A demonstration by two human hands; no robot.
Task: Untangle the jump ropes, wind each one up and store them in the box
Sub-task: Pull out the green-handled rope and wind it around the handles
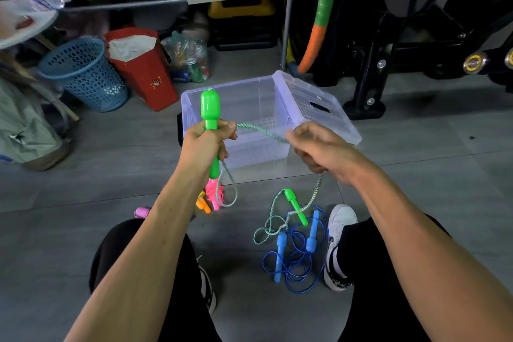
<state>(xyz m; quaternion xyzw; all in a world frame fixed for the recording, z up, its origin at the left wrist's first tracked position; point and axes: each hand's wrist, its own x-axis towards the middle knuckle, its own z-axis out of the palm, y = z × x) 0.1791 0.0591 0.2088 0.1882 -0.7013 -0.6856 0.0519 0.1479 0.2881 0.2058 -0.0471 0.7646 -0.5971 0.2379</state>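
A green handle is held upright in the left hand, just in front of the clear box. The left hand is closed tight around the handle's thin part. From the thumb, the pale green rope is stretched across to the right hand, which is pinched shut on it, also in front of the box. Below the right hand, the rope hangs down to the floor, nearer to the person than the box is.

There, the second green handle is seen lying slanted, with its rope looped over the blue jump rope. It looks like the green rope is being wound around the held handle. The loose part lies down and to the right of the left hand, so the right hand is nearer to it.

A pink and orange rope is partly hidden behind the left arm. It cannot be told whether the green loops are knotted with the blue ones. The box looks empty, with its lid leaned on its right side.
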